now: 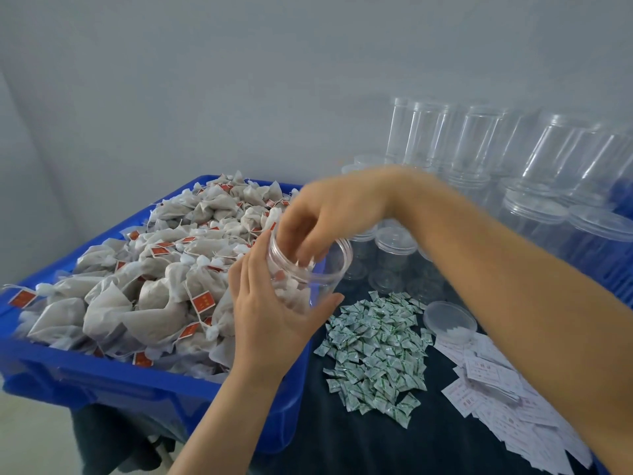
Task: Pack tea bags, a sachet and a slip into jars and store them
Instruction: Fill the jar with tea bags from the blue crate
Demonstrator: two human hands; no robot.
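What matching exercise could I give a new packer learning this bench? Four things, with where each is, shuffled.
Things:
1. tea bags
2. sachets
3. loose lid
4. open jar

Places:
A. held in the left hand
B. heaped in the blue crate
C. spread on the dark cloth beside the crate
D. lying next to the paper slips

Pairs: 1-B, 2-C, 3-D, 4-A
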